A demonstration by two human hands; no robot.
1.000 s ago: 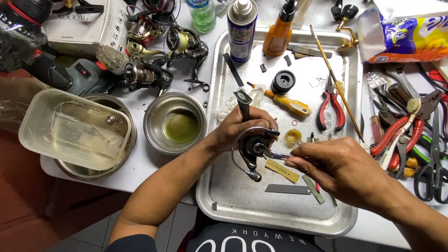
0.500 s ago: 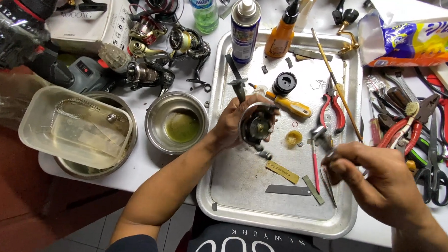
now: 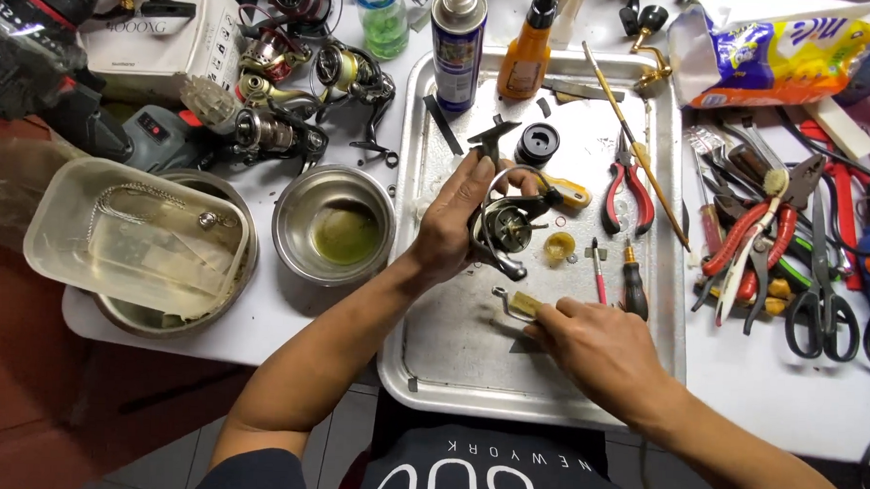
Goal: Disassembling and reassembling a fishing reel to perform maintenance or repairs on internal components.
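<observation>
From the head camera, the left hand [image 3: 455, 226] grips one fishing reel body [image 3: 503, 228] above the middle of the single metal tray [image 3: 421, 369], fingers wrapped round it. At five o'clock from the reel, the right hand [image 3: 595, 347] pinches a small yellowish pad [image 3: 526, 304] lying on the tray, beside a bent wire part [image 3: 504, 297]. At two o'clock lies one pair of red-handled pliers [image 3: 628, 189]; at twelve stand one spray can [image 3: 458, 43] and one orange bottle [image 3: 526, 55]. At nine o'clock, off the tray, are two steel bowls [image 3: 334, 227].

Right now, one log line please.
left hand: holds fishing reel | right hand: fingers on small metal part | over metal tray
</observation>
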